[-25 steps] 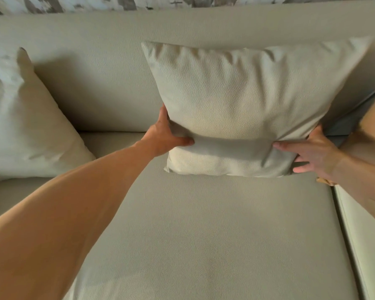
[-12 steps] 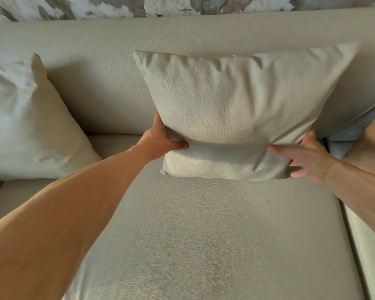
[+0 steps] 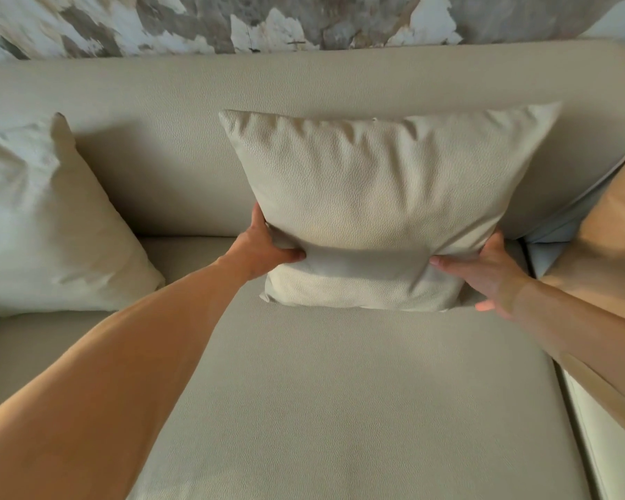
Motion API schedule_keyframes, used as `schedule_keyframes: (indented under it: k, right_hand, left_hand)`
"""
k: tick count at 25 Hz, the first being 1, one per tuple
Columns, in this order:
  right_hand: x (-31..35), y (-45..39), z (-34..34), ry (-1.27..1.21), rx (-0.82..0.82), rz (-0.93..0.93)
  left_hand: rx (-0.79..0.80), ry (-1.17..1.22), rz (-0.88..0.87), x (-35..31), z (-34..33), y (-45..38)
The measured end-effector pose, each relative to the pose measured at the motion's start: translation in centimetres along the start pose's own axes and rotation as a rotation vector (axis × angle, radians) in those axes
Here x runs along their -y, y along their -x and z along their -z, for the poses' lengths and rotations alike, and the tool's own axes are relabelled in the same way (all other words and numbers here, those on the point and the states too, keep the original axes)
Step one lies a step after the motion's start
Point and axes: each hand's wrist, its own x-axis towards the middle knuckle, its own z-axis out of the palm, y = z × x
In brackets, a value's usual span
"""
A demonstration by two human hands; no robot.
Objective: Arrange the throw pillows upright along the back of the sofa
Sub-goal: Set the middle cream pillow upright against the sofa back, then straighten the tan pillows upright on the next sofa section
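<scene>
The beige sofa (image 3: pixel 340 391) fills your view: its backrest (image 3: pixel 159 102) runs across the top and its seat cushion (image 3: pixel 358 391) spreads below. Behind the backrest shows a mottled wall covering (image 3: pixel 304 19) in grey, brown and white. The centre pillow (image 3: pixel 383 203), cream with a pebbled grain, stands upright on the rear of the seat cushion, its top edge leaning against the backrest and its lower part creased inward between your hands. A second pillow (image 3: pixel 40 225), paler, stands at the left against the backrest, one corner pointing up; it lies well apart from the centre pillow. At the right edge a tan cushion (image 3: pixel 607 229) is partly cut off by the frame. Your left hand (image 3: pixel 264 250) grasps the centre pillow's lower left side, thumb pressed into the front face, fingers hidden behind. Your right hand (image 3: pixel 491 272) grasps the lower right side, thumb on the front face, the other fingers wrapped round the edge.
</scene>
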Motion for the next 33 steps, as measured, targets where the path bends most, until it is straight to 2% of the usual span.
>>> schedule_keyframes:
  k: [4, 7, 11, 17, 21, 25, 33]
  right_hand:
    - [0.3, 2.6, 0.2, 0.356, -0.224, 0.191]
    - [1.5, 6.5, 1.0, 0.502, -0.212, 0.286]
    - [5.3, 13.3, 2.7, 0.726, -0.208, 0.365]
    - [10.1, 23.8, 6.5, 0.951, -0.280, 0.463]
    - [10.5, 30.4, 9.6, 0.984, -0.294, 0.500]
    - [9.7, 33.6, 15.5, 1.000, -0.349, 0.492]
    - [3.9, 35.8, 32.2, 1.027, -0.438, 0.475]
  left_hand:
    - [-0.094, -0.187, 0.087, -1.1, -0.8, 2.2]
    - [-0.084, -0.303, 0.108, -2.6, -0.1, 5.9]
    - [-0.058, -0.401, -0.026, -4.5, 3.1, 11.8]
    - [-0.193, -0.589, -0.234, -8.0, 10.2, 20.5]
    - [-0.261, -0.627, -0.292, -10.3, 12.3, 26.5]
    - [-0.301, -0.613, -0.301, -12.9, 11.2, 31.1]
    - [-0.362, -0.591, -0.317, -22.3, 2.1, 38.3]
